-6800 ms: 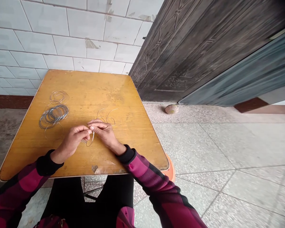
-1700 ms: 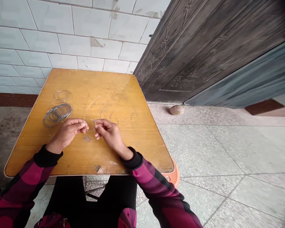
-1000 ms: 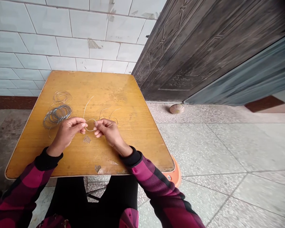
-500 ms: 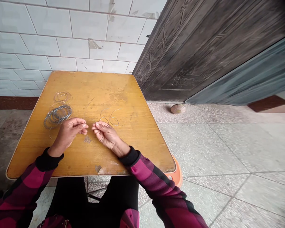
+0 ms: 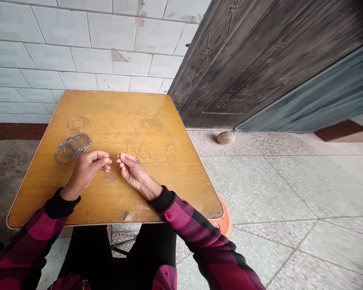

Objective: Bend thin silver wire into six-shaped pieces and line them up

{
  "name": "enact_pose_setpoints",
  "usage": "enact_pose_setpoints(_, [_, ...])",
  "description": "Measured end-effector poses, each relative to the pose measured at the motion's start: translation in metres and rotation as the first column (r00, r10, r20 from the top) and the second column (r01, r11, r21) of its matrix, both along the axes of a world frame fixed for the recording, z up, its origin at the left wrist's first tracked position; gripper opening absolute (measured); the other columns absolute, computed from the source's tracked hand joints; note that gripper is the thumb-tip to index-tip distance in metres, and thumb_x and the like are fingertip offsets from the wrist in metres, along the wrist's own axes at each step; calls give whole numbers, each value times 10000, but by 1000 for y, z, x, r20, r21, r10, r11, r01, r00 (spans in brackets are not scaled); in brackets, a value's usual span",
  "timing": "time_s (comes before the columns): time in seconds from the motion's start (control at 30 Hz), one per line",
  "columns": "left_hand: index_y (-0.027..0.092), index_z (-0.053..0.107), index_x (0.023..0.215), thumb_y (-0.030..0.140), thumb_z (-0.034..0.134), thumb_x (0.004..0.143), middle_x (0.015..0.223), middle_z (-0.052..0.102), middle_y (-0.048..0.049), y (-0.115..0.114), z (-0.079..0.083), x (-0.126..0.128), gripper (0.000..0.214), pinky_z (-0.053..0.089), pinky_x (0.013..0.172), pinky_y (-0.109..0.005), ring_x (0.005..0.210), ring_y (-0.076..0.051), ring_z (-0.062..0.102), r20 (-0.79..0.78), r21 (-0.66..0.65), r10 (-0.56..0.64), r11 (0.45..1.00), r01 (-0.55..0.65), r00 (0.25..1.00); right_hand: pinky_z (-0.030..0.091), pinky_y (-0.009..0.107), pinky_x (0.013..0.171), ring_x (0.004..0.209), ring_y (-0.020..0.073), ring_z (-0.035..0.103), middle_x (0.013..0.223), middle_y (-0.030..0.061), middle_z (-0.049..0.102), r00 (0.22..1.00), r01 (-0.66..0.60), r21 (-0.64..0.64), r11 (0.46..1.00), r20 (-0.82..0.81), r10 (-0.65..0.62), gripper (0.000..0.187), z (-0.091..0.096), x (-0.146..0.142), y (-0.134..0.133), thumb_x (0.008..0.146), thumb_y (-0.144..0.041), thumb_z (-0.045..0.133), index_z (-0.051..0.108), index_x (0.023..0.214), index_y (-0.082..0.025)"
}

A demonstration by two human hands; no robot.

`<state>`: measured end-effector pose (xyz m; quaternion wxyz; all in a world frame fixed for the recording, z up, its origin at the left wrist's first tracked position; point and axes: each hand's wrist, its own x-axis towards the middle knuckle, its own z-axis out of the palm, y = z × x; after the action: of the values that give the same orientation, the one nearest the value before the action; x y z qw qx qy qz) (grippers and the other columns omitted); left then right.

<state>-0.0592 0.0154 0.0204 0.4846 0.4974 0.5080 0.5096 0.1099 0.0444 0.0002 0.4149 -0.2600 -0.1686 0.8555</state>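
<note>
My left hand (image 5: pixel 86 169) and my right hand (image 5: pixel 131 171) meet over the middle of a worn yellow wooden table (image 5: pixel 115 201). Both pinch a thin piece of silver wire (image 5: pixel 111 151) between thumb and fingertips. The wire runs from one hand to the other and up a little behind them. Just past my right hand lie two bent wire pieces with curled ends (image 5: pixel 140 148). A coil of grey wire rings (image 5: pixel 72 146) rests to the left of my left hand, with a smaller, thinner coil (image 5: pixel 78 123) behind it.
A white tiled wall stands behind the table. A dark carved door (image 5: pixel 260 64) leans open on the right. A small round bowl (image 5: pixel 226 137) sits on the speckled floor by the door. An orange stool edge (image 5: pixel 222 221) shows under the table's right corner.
The loop of wire held between my hands a second ago has been drawn in, and the hands have come slightly closer. The coils and the bent pieces have not moved.
</note>
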Motion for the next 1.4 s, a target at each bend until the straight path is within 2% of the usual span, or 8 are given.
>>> enact_pose_setpoints(0.2, [139,690,837,314,763,731,714,726,-40,-1,1,0,217,536,573,-260,577,-141,656,-8,-7,-13,1000,13,1000,535,60,477,465,34,653,608,-17,714,1000,-19,-44,999,19,19,84,2,0,2,873,-109,668,668,789,-110])
enact_pose_setpoints(0.43, [139,706,809,387,740,744,791,736,-73,-1,12,-4,258,539,579,-277,605,-144,642,50,-90,-50,994,55,997,531,72,465,463,37,645,613,-24,711,997,-30,0,1000,78,30,85,2,2,2,828,-154,729,665,784,-119])
enact_pose_setpoints(0.63, [143,742,799,391,683,789,692,706,-51,0,15,-7,255,496,532,-250,544,-120,596,-78,-8,-15,1000,15,997,520,84,446,462,41,636,615,-22,708,993,-24,38,999,114,20,98,2,2,1,805,-171,752,675,769,-123])
enact_pose_setpoints(0.73, [139,747,791,393,687,782,631,683,-41,0,15,-6,262,500,522,-254,523,-125,594,-114,-20,-26,1000,24,993,520,95,441,463,46,634,621,-18,709,992,-20,49,999,127,13,102,1,1,0,795,-180,760,681,768,-122])
enact_pose_setpoints(0.97, [131,724,696,395,767,690,700,696,-59,1,19,-4,267,538,550,-272,582,-139,622,6,-103,-27,994,27,1000,542,97,495,519,45,655,671,-12,726,994,-20,99,995,107,10,113,0,3,0,774,-197,783,698,794,-126])
enact_pose_setpoints(1.13, [122,704,686,394,799,650,678,675,-47,3,19,-5,290,519,521,-246,563,-122,600,126,-137,3,990,14,992,584,111,615,640,58,708,800,10,766,995,-97,135,986,24,94,154,-3,4,-1,739,-159,806,726,867,-125])
enact_pose_setpoints(1.27, [115,690,682,410,798,658,644,657,-38,2,17,-5,315,515,511,-245,539,-117,588,137,-150,-26,988,47,990,598,144,623,698,92,731,806,30,773,986,-161,165,973,-18,166,165,-9,1,-3,760,-214,797,723,882,-131])
enact_pose_setpoints(1.4, [114,690,691,424,796,662,638,656,-35,2,15,-4,329,516,508,-244,533,-115,589,128,-144,-34,988,52,991,601,140,617,694,98,739,780,30,774,989,-134,183,974,-33,142,157,-12,-2,-3,777,-237,788,717,867,-131])
